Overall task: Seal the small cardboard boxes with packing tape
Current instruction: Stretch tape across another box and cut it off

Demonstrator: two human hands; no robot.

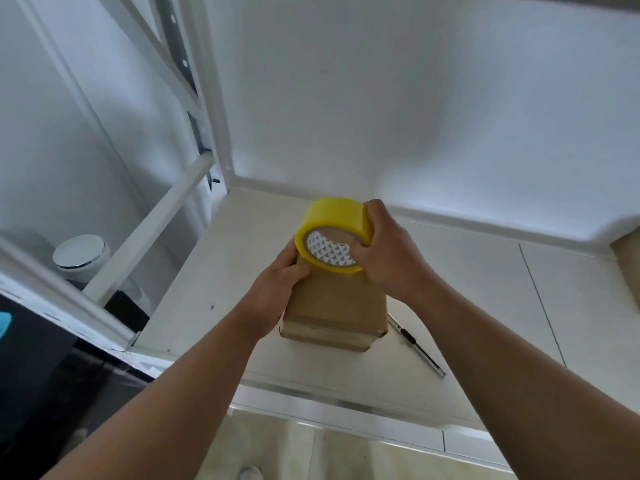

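At centre frame, on the white table (450, 289), the right hand (388, 251) grips a yellow tape roll (332, 216) atop the small cardboard box (336, 306); the left hand (277, 289) clasps the box's left side.

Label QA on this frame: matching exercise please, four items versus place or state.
1 tape roll
2 cardboard box
3 slim metal tool
4 left hand

A lies on the table, right of the box
B held by the right hand
C grips the box's left side
D stands on the table, under the roll

Pairs: 1-B, 2-D, 3-A, 4-C
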